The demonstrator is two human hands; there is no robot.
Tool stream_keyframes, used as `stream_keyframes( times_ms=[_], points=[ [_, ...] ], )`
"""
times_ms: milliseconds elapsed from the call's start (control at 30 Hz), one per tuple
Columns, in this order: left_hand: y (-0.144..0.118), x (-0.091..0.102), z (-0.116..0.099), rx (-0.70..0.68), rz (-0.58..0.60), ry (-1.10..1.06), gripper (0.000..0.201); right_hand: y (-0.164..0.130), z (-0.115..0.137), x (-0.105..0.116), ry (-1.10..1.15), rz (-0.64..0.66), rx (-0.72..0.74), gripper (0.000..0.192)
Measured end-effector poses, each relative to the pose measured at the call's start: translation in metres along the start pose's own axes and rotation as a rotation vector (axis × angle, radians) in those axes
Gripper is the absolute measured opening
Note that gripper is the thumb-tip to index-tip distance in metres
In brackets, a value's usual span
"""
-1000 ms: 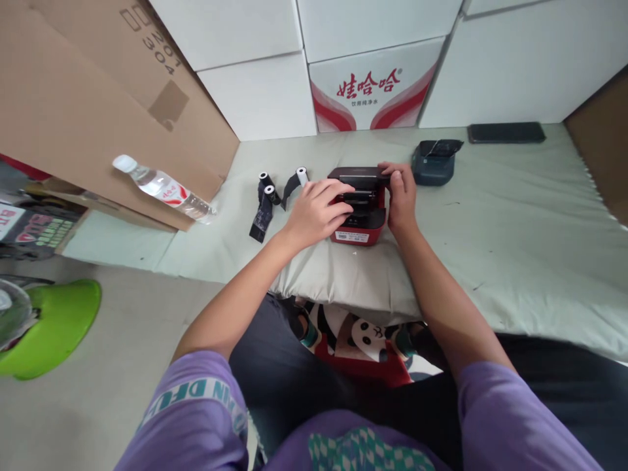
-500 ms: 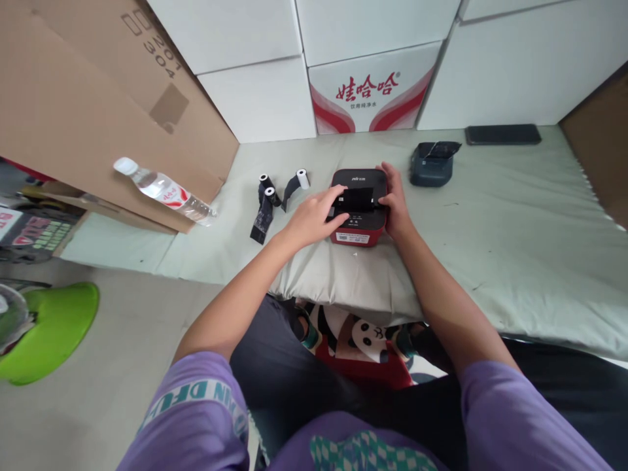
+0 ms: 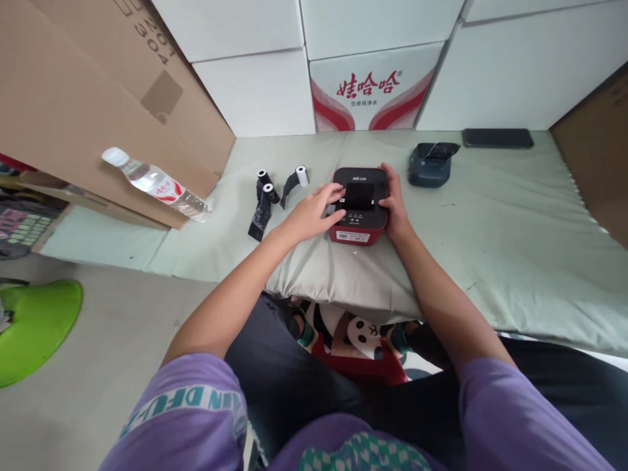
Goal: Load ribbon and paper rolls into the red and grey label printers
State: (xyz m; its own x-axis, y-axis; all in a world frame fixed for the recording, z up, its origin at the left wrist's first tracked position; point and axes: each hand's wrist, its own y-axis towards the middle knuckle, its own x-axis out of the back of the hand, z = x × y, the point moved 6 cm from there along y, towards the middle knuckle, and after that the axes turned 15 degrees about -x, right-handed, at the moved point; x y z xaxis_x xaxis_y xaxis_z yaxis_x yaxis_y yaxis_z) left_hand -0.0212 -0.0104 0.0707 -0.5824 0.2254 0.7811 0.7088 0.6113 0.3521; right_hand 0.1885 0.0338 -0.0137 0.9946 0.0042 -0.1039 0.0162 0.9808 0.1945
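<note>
- A small red printer [image 3: 358, 209] with a black top is set on the padded front edge of a pale green mat [image 3: 515, 222], close in front of the seated person, so that both hands reach it without stretching.
- The printer is bracketed from both sides: the left hand [image 3: 309, 216] is laid against its left edge and the right hand [image 3: 395, 206] against its right edge, which keeps the light body from sliding on the soft cloth.
- The fingers of the left hand are loosely curled and spread, with the tips resting on the black top beside a dark strip [image 3: 359, 195] that stands out of the slot; nothing is pinched between them.
- The right hand is wrapped around the printer's right side, fingers bent over the top rim, in a steadying grasp rather than a lift.
- Three paper rolls [image 3: 267, 190] with dark trailing ends are laid just left of the printer, within reach of the left hand but not touched.
- A second, dark grey printer [image 3: 430, 167] is parked beyond the right hand, apart from the red one, with its lid open.
- A phone [image 3: 496, 138] is left near the white boxes [image 3: 255, 91] at the back.
- A water bottle [image 3: 157, 184] is propped against a cardboard box [image 3: 73, 98], and a green object [image 3: 34, 327] lies on the floor, well apart.
</note>
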Motion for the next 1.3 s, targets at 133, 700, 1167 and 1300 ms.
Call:
stream_keyframes(
  times_ms=[133, 700, 1167, 1300],
  points=[
    [-0.005, -0.003, 0.002, -0.007, -0.023, -0.068, 0.059, -0.004, -0.004, 0.000, 0.059, 0.001, 0.053, 0.088],
    [-0.027, -0.033, 0.034, 0.077, 0.150, -0.676, 0.086, -0.006, -0.005, 0.019, -0.122, -0.262, -0.065, 0.079],
    [-0.030, -0.036, 0.031, 0.227, 0.016, -0.233, 0.075, -0.008, -0.001, 0.014, -0.156, -0.297, -0.148, 0.048],
    [-0.026, -0.033, 0.027, 0.210, -0.039, -0.136, 0.072, -0.019, 0.008, -0.004, -0.127, -0.236, -0.108, 0.050]
  ],
)
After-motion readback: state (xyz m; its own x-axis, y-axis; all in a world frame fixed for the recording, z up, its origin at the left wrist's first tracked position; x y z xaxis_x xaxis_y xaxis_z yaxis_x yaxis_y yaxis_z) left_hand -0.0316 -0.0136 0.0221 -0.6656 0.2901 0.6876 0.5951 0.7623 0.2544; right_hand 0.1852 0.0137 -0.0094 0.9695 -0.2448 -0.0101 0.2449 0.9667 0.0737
